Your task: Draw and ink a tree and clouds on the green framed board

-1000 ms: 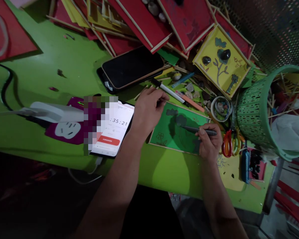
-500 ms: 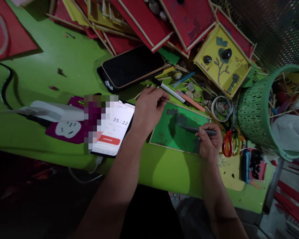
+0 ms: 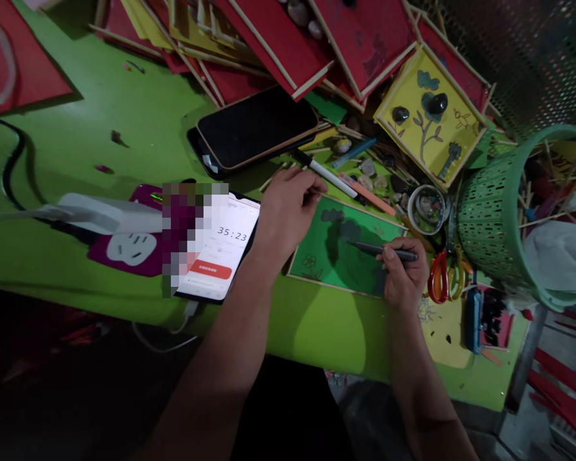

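Note:
A green card point(image 3: 326, 253) edged with thin sticks lies near the table's front edge, bearing drawn clouds, a flower and dark shaded shapes. My right hand point(image 3: 404, 272) grips a dark pen point(image 3: 386, 251) at the card's right side, the tip pointing left at a dark patch near the card's middle. My left hand point(image 3: 292, 208) rests at the card's upper left corner, its fingers bent and pressed together. Whatever may be between those fingertips is too small to make out. Left of that hand lies a lit phone point(image 3: 216, 250) showing a timer.
Two dark phones point(image 3: 259, 125) lie stacked behind my left hand. Markers, stones and a framed yellow picture point(image 3: 415, 131) sit behind the card. Scissors point(image 3: 438, 278) and a green basket point(image 3: 489, 218) stand right. A purple power strip point(image 3: 139, 256) lies left.
The phone's timer has gone from 35:22 to 35:23. The pen tip has shifted very slightly, and both hands are in nearly the same place.

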A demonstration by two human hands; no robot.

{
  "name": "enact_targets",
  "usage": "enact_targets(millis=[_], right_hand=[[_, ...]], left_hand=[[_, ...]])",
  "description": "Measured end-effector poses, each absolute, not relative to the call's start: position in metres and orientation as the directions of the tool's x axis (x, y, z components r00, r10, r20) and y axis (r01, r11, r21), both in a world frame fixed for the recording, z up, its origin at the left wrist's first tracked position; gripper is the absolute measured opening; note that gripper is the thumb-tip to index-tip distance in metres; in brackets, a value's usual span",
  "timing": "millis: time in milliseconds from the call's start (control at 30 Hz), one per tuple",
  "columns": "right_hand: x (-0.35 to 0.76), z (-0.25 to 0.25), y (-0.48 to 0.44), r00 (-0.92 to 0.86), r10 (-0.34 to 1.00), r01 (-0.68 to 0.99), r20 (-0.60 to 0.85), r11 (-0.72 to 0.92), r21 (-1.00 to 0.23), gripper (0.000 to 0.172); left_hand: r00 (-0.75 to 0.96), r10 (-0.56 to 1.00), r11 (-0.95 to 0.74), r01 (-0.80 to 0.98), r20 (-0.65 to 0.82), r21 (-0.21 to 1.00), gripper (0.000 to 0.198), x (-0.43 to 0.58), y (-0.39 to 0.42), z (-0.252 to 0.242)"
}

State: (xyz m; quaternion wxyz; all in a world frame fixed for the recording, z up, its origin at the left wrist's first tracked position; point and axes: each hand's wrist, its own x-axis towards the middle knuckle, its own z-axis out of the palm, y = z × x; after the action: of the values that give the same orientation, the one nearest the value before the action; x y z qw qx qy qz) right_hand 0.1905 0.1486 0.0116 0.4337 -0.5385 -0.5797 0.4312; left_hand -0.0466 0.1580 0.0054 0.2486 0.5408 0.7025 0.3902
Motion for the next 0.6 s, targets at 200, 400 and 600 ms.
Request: enact_targets(millis=[200,400,600], right_hand=[[0.1913,0.0117,0.1485,-0.047,0.998,0.236,0.052,0.062,-0.970,0.017],[0.1910,0.0116,0.1487,-0.018,0.999,0.236,0.048,0.051,-0.971,0.019],[0.1913,0.0110,0.1487,-0.022,0.998,0.210,0.054,0.057,-0.976,0.016]], left_hand=[[-0.286,0.955,0.104,0.566,0.076,0.818,0.022,-0.0466,0.1579,0.0052],[-0.283,0.955,0.098,0.569,0.083,0.816,0.022,-0.0465,0.1572,0.0055],[-0.282,0.957,0.110,0.578,0.071,0.809,0.021,-0.0463,0.1572,0.0060]])
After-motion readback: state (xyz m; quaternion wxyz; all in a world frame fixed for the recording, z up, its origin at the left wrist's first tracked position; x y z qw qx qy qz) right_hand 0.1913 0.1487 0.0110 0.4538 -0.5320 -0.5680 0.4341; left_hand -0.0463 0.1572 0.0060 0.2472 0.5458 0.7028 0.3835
